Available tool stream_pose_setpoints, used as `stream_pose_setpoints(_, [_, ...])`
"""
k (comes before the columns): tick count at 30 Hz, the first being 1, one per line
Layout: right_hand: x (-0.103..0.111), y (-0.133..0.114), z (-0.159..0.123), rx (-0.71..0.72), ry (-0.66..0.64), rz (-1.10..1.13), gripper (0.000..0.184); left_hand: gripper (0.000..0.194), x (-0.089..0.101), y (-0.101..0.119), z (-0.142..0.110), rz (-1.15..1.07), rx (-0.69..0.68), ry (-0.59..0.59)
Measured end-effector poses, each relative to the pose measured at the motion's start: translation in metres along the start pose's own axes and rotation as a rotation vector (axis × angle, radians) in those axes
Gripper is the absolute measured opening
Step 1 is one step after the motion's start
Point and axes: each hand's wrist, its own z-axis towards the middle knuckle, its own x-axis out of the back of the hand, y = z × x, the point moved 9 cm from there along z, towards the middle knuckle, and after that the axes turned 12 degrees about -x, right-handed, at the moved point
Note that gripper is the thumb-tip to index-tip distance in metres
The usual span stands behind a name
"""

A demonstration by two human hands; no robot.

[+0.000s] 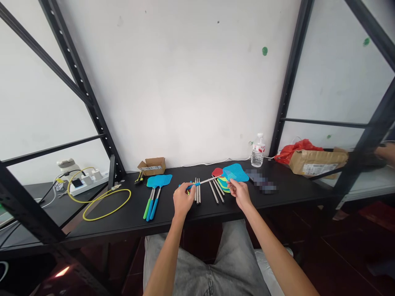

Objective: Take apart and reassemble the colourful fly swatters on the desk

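Observation:
A blue fly swatter (236,172) with a metal rod is held level above the black table. My left hand (184,199) is closed round its blue handle. At the head end, my right hand (239,193) pinches the lower edge of the mesh. Beneath it lie loose metal rods (217,191) and a stack of yellow, green and blue swatter heads (224,185), partly covered by the held one. A red swatter head (217,172) shows behind the rod. Left of my hands, several swatters (159,181) with blue and green handles lie together, heads away from me.
A small open cardboard box (152,165) stands by the wall. A yellow cable (106,216) loops near a white power strip (89,183). At right are a water bottle (258,151), a blurred dark object (262,181) and a larger carton (317,161). Black shelf posts (101,127) flank the table (123,224).

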Motion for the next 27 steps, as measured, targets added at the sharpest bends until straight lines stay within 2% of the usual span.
stream_pose_setpoints(27, [-0.0004,0.0012,-0.0007,-0.014,-0.023,0.023,0.028,0.032,-0.0004,-0.0061,-0.0019,-0.037,0.046,-0.002])
